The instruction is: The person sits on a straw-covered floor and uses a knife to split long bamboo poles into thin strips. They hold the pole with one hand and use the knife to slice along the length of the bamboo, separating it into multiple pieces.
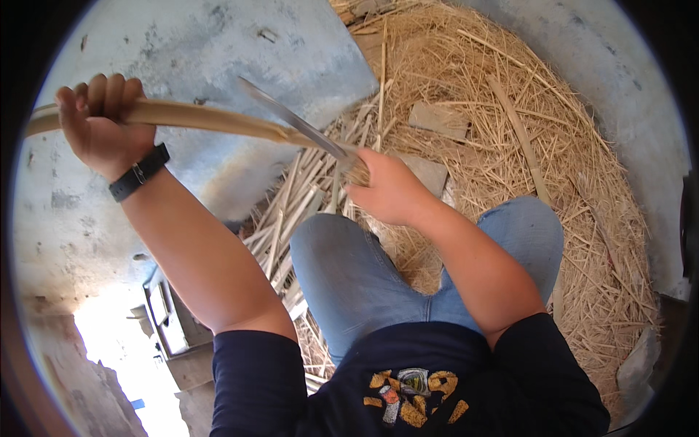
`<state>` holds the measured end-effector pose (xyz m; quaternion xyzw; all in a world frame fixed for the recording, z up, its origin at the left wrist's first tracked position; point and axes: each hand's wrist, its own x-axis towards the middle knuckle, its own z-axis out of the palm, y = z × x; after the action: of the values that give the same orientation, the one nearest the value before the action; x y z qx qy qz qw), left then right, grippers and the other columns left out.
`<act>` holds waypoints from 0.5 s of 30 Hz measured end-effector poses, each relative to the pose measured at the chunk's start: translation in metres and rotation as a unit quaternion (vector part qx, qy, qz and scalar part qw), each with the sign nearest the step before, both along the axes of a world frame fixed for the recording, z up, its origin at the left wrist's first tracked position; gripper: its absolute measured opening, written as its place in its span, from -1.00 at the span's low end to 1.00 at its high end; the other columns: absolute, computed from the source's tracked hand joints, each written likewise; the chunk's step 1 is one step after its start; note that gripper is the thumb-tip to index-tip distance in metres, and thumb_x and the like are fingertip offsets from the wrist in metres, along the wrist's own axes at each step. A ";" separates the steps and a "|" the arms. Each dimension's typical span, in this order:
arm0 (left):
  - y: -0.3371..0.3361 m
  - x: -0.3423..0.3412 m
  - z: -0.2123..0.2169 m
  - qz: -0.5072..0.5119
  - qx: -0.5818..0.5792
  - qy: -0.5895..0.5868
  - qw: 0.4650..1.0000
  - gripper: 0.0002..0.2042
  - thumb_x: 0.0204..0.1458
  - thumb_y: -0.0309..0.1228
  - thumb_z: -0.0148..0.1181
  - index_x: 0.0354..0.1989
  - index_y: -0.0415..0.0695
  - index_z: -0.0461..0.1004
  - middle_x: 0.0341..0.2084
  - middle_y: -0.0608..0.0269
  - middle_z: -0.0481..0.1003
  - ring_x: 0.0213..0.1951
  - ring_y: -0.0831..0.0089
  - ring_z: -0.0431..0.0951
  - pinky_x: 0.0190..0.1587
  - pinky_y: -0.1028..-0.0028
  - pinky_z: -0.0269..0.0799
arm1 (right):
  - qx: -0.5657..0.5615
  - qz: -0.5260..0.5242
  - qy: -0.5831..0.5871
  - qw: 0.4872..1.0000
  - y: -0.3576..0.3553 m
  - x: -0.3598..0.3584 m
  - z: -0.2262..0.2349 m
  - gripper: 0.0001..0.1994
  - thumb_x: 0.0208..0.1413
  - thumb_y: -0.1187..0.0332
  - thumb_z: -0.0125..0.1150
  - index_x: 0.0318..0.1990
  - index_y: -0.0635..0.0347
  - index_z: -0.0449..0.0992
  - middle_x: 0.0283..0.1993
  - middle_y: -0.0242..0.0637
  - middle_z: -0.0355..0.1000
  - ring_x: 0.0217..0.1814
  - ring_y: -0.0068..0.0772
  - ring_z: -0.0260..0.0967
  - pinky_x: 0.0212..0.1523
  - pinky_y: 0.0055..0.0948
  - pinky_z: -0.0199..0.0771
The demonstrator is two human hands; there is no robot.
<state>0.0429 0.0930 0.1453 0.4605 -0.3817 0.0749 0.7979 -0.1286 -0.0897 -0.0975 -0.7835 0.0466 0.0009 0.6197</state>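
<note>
Pale strip (211, 116) held raised, crossed in view by a metal blade (291, 116)

Much of the upper left is taken up by a blue-grey surface (255, 36), and the right side is covered by a wide heap of straw-coloured shavings (597, 197). A dark T-shirt (328, 393) with a yellow-patterned print and blue jeans (349, 262) are worn, the knees bent and parted. Near the left knee, loose pale slats (284, 226) are heaped. The pale strip is held up before the blue-grey surface, stretched from the left edge of the view to the right hand (393, 188). It is clasped by the left hand (109, 127), whose fingers are wrapped fully around it. The blade's near end is gripped by the right hand, its fingers curled in; the handle is mostly hidden. Whether strip and blade touch cannot be told. On the left wrist, a black band (140, 172) is worn.
</note>
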 end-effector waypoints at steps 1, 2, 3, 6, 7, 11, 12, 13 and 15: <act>0.003 -0.001 0.001 -0.001 0.006 -0.006 1.000 -0.62 -0.08 -0.29 0.41 -0.61 0.04 0.21 -0.75 0.50 0.05 -0.66 0.60 -0.02 -0.53 0.51 -0.10 | 0.000 0.012 -0.036 0.999 0.006 -0.001 0.011 -0.52 0.05 0.45 0.17 0.17 0.37 0.39 -0.18 0.05 0.53 -0.22 -0.06 0.54 -0.21 -0.22 0.53; 0.000 -0.001 0.006 0.003 0.008 -0.004 1.000 -0.62 -0.07 -0.29 0.39 -0.62 0.04 0.20 -0.75 0.49 0.04 -0.66 0.59 -0.03 -0.52 0.51 -0.09 | 0.000 0.016 -0.078 0.997 0.008 -0.001 0.018 -0.52 0.05 0.45 0.17 0.17 0.37 0.39 -0.19 0.04 0.53 -0.24 -0.08 0.54 -0.23 -0.24 0.53; -0.002 -0.004 0.003 0.032 0.003 0.002 0.999 -0.62 -0.07 -0.28 0.40 -0.62 0.04 0.19 -0.75 0.49 0.04 -0.66 0.59 -0.03 -0.52 0.51 -0.09 | 0.005 0.024 -0.036 0.999 0.007 0.001 0.013 -0.49 0.05 0.43 0.19 0.20 0.34 0.37 -0.21 0.04 0.53 -0.25 -0.12 0.54 -0.21 -0.25 0.52; -0.013 -0.010 0.000 0.092 -0.010 0.005 0.996 -0.60 -0.07 -0.26 0.40 -0.61 0.04 0.18 -0.75 0.49 0.05 -0.66 0.59 -0.03 -0.52 0.51 -0.09 | -0.006 0.015 0.062 0.998 -0.005 0.007 -0.015 -0.47 0.03 0.39 0.23 0.20 0.34 0.37 -0.25 0.02 0.53 -0.28 -0.17 0.52 -0.20 -0.27 0.50; -0.014 -0.009 -0.002 0.100 -0.010 0.002 0.995 -0.60 -0.07 -0.26 0.41 -0.61 0.04 0.18 -0.75 0.48 0.05 -0.65 0.59 -0.04 -0.52 0.51 -0.08 | -0.027 -0.003 0.081 0.996 -0.009 0.008 -0.028 -0.52 0.03 0.42 0.21 0.14 0.38 0.39 -0.25 0.01 0.52 -0.29 -0.14 0.52 -0.23 -0.26 0.50; -0.002 -0.006 -0.005 0.067 -0.008 -0.012 0.998 -0.60 -0.07 -0.24 0.41 -0.59 0.03 0.18 -0.75 0.49 0.03 -0.65 0.58 -0.04 -0.52 0.50 -0.08 | -0.020 -0.003 -0.042 0.999 0.007 0.007 -0.025 -0.45 0.06 0.38 0.23 0.25 0.28 0.35 -0.29 -0.05 0.53 -0.30 -0.27 0.50 -0.25 -0.30 0.49; 0.004 -0.004 0.002 0.049 0.003 -0.009 0.999 -0.59 -0.07 -0.23 0.42 -0.59 0.03 0.18 -0.74 0.48 0.02 -0.66 0.58 -0.04 -0.52 0.50 -0.09 | 0.004 0.013 -0.025 1.000 0.013 0.006 -0.016 -0.44 0.06 0.38 0.23 0.26 0.26 0.35 -0.28 -0.06 0.52 -0.28 -0.27 0.50 -0.23 -0.31 0.49; 0.010 -0.005 -0.001 0.071 0.004 -0.005 0.997 -0.59 -0.07 -0.24 0.42 -0.59 0.03 0.18 -0.74 0.48 0.02 -0.66 0.58 -0.05 -0.52 0.49 -0.09 | 0.028 0.028 -0.007 0.999 0.016 0.004 -0.004 -0.44 0.06 0.38 0.23 0.26 0.25 0.35 -0.27 -0.08 0.52 -0.26 -0.28 0.50 -0.22 -0.32 0.50; -0.007 -0.010 0.001 0.089 -0.004 -0.007 0.996 -0.59 -0.07 -0.25 0.42 -0.59 0.03 0.18 -0.74 0.48 0.02 -0.65 0.58 -0.05 -0.52 0.49 -0.10 | 0.032 0.015 0.036 0.999 0.012 0.008 -0.004 -0.50 0.05 0.39 0.22 0.18 0.29 0.38 -0.27 -0.08 0.51 -0.24 -0.24 0.51 -0.19 -0.29 0.50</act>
<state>0.0328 0.0864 0.1466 0.4891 -0.3442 0.1501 0.7873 -0.1210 -0.0780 -0.1012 -0.7634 0.0574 0.0396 0.6421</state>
